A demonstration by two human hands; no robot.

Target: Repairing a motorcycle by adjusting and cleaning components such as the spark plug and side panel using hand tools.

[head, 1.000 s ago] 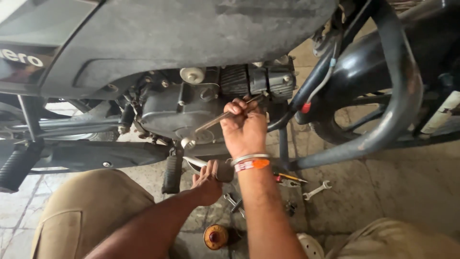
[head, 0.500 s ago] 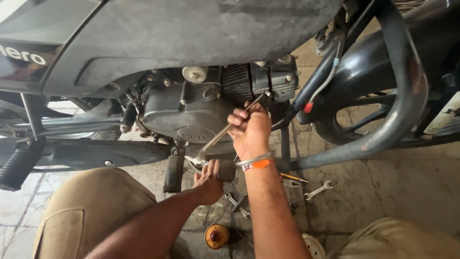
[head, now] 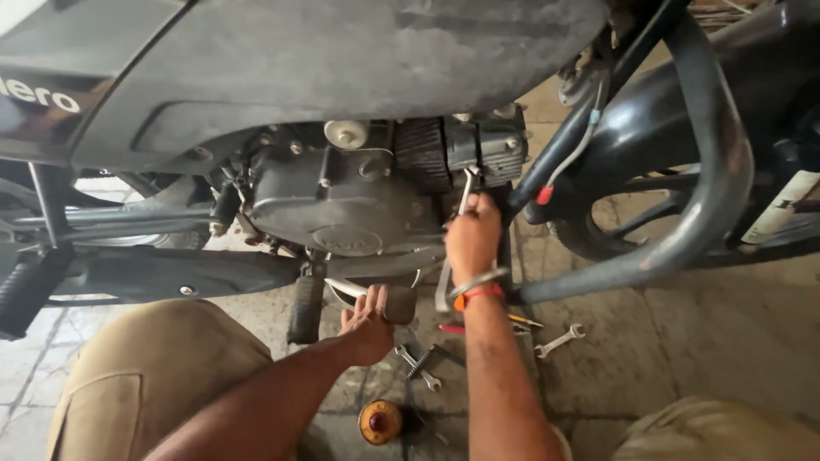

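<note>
Gripping upright spanner (head: 464,195), right hand (head: 471,239), engine (head: 342,205)

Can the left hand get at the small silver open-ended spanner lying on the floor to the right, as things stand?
Probably not directly: the left hand grips the brake pedal, and the right forearm lies between it and the small silver open-ended spanner on the floor.

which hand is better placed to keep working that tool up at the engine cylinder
Right. The right hand is shut on the metal tool, whose tip sits by the finned cylinder. The left hand is lower, gripping the brake pedal beneath the engine.
</note>
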